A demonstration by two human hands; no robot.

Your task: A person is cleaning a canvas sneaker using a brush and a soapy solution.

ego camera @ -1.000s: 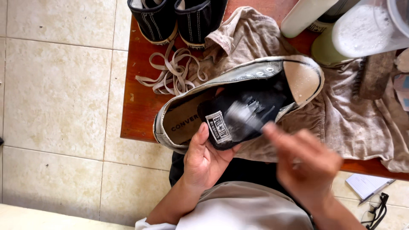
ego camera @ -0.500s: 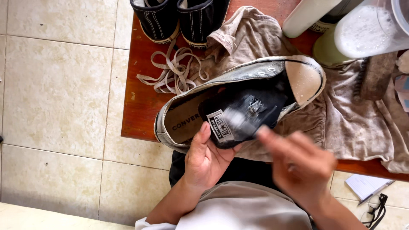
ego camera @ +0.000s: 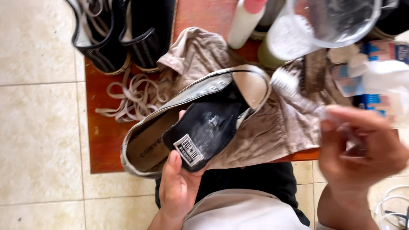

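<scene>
Soft, light grey sneaker (ego camera: 170, 123) is clasped at its heel side by left hand (ego camera: 179, 187) on cloth-covered table (ego camera: 102, 136), while a clear brush (ego camera: 298, 96) is gripped by right hand (ego camera: 358, 153).

shoe (ego camera: 196, 123) on cloth (ego camera: 272, 123), laces (ego camera: 132, 98) left, brush (ego camera: 294, 91) right

A home floor corner: beige tiles (ego camera: 38, 127), low wooden table (ego camera: 104, 140), shoes, cleaning bottles (ego camera: 243, 23).

Floor (ego camera: 38, 127): pale beige square tiles with grey grout lines, evenly daylit. Low reddish-brown wooden table (ego camera: 100, 140) stands on it, extending right and far.
</scene>
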